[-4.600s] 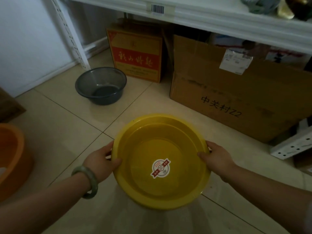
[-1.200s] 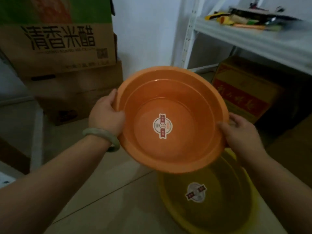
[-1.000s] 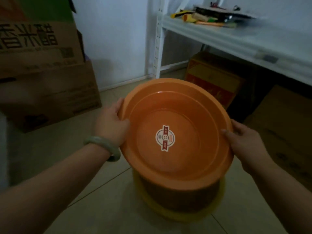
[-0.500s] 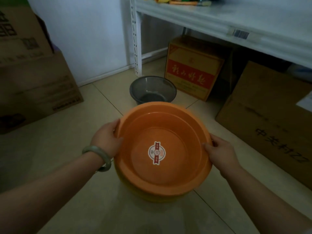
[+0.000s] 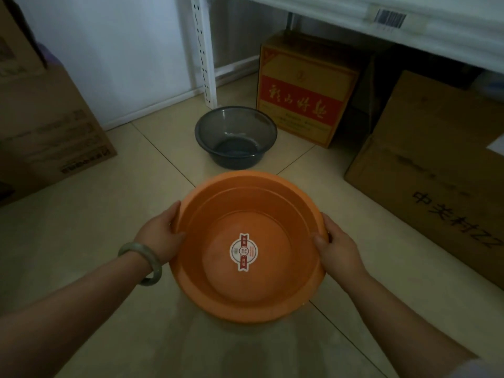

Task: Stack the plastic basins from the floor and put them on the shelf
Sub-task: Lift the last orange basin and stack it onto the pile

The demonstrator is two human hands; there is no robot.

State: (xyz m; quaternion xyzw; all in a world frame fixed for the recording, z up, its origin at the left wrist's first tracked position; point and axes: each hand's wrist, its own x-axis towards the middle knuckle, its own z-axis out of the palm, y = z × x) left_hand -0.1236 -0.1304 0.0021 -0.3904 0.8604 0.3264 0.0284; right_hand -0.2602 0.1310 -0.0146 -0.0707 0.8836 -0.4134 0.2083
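Observation:
An orange basin (image 5: 272, 211) with a round sticker on its bottom is in front of me, low over the tiled floor. My left hand (image 5: 161, 236) grips its left rim and my right hand (image 5: 335, 246) grips its right rim. The yellow basin is hidden under the orange one. A dark grey translucent basin (image 5: 236, 136) stands on the floor farther away, beside the shelf post. The white shelf (image 5: 409, 25) runs across the top right.
A red and yellow carton (image 5: 302, 94) and a large brown carton (image 5: 436, 170) stand under the shelf on the right. Brown cartons (image 5: 46, 126) are stacked at the left against the white wall. The white perforated shelf post (image 5: 204, 50) stands behind the grey basin.
I carried the orange basin from the left and lowered it into the yellow basin, which now is covered. My view swung right and down, bringing the grey basin into sight.

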